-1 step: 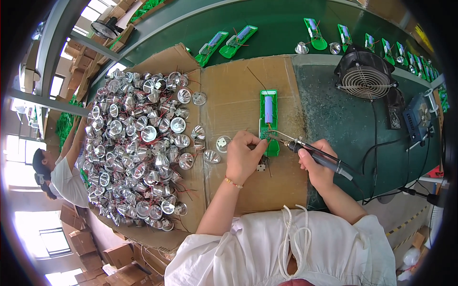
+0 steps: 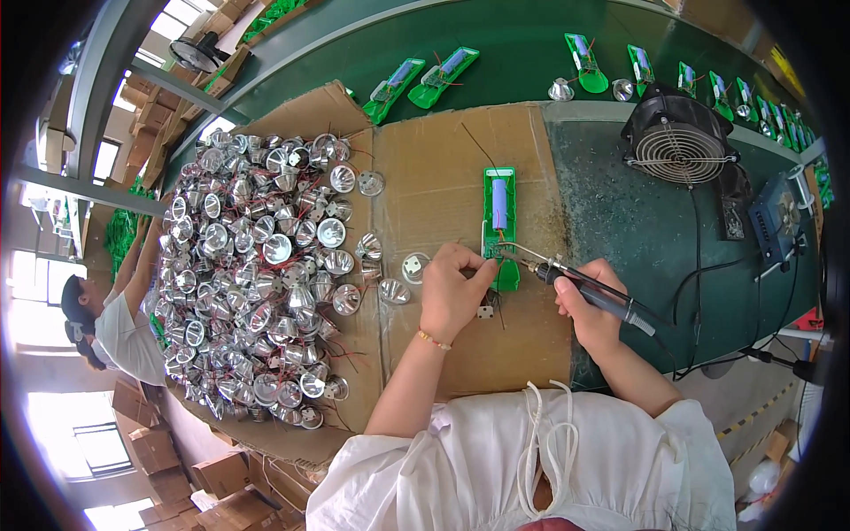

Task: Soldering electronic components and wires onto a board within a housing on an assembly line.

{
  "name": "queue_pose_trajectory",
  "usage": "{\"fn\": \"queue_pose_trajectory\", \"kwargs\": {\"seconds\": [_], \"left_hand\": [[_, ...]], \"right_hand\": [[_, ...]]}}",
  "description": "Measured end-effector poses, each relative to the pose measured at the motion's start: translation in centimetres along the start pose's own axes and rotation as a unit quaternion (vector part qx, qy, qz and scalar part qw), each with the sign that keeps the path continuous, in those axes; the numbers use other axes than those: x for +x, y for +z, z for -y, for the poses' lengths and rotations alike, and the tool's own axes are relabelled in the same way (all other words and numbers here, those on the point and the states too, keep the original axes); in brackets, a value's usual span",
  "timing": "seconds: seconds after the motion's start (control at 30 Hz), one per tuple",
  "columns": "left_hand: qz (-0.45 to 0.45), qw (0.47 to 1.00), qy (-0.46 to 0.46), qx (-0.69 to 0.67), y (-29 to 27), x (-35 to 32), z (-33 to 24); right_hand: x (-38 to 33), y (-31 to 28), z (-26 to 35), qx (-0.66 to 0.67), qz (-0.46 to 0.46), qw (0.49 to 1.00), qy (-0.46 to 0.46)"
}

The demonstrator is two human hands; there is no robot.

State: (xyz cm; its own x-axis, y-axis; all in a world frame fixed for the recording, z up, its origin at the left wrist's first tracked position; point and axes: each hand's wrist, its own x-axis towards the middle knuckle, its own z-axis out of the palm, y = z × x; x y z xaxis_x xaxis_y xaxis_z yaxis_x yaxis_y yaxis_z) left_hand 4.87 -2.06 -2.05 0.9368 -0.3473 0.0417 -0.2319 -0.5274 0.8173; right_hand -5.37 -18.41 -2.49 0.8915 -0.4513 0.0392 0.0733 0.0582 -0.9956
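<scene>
A green plastic housing (image 2: 507, 276) lies upright on the cardboard, a purple cylindrical battery (image 2: 499, 203) in its far half. My right hand (image 2: 591, 310) is closed round a soldering iron (image 2: 606, 302). The iron's tip and a thin curved metal tube reach over the circuit board (image 2: 498, 252) in the housing. My left hand (image 2: 453, 290) is pinched at the board's left edge; what its fingertips hold is hidden. Just below those fingers shows a small white square part (image 2: 485, 311) with thin wires. A silver reflector cup (image 2: 413, 267) rests left of that hand.
A large heap of reflector cups (image 2: 266, 265) with red wires covers the left cardboard. Along the far green surface lie more green housings (image 2: 445, 75). At right stand a black fan (image 2: 680, 150) and a blue box-shaped unit (image 2: 777, 217) with cables. Another person (image 2: 124, 319) is at far left.
</scene>
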Motion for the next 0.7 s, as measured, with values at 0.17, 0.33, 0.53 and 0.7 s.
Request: {"fn": "queue_pose_trajectory", "kwargs": {"seconds": [0.17, 0.33, 0.53, 0.7], "left_hand": [[0.018, 0.999, -0.014, -0.034, -0.1, 0.2, 0.3], [0.049, 0.997, -0.039, -0.045, -0.3, 0.4, 0.2], [0.059, 0.996, -0.052, -0.051, -0.4, 0.5, 0.2], [0.060, 0.995, -0.058, -0.060, -0.5, 0.5, 0.3]], "right_hand": [[-0.1, 0.1, 0.0, 0.013, -0.008, 1.000, 0.001], [-0.2, -0.1, -0.1, 0.006, -0.003, 1.000, 0.001], [-0.6, -1.1, 0.5, 0.049, -0.051, 0.997, -0.013], [-1.3, -2.8, 0.3, 0.015, -0.073, 0.997, -0.019]]}}
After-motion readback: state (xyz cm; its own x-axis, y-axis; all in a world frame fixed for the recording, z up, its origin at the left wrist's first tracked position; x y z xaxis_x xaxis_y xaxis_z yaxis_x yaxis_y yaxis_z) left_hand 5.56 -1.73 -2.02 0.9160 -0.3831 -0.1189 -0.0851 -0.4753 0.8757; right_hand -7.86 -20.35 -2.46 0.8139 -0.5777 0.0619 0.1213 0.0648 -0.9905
